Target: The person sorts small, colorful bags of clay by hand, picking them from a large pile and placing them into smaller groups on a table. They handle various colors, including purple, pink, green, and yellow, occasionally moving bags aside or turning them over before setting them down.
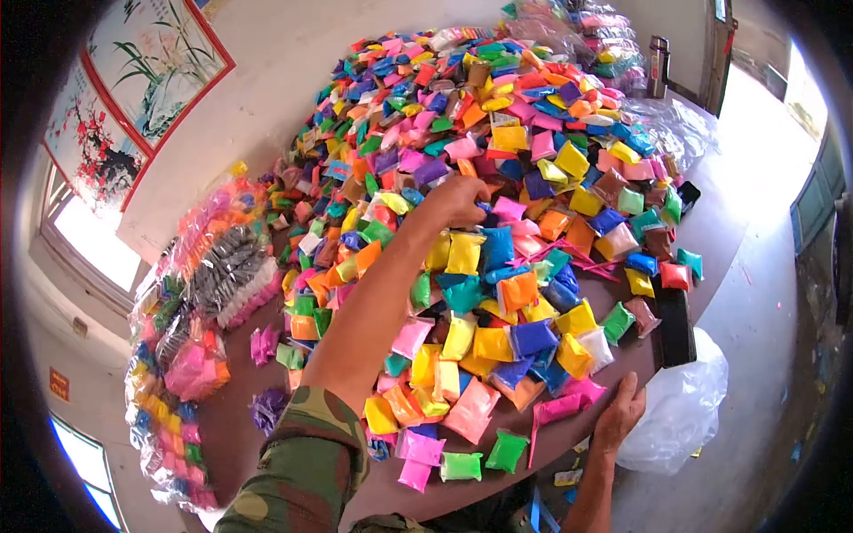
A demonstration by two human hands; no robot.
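My left hand (459,201) reaches across the table into a big heap of small coloured packets (511,138). Its fingers are bent down among them, and whatever they hold is hidden. Close below lie a yellow packet (464,254) and a blue packet (498,249). At the table's near right edge is my right hand (619,414), fingers curled, beside a clear plastic bag (680,409); I cannot make out what is in its grip. A pink packet (560,407) lies just left of that hand.
A black phone-like slab (677,330) rests on the table's right edge. Bundled packets in clear wrap (200,355) line the left side. At the back right stand a flask (657,67) and more wrapped packets (613,44). Pink strips (582,259) lie among the heap.
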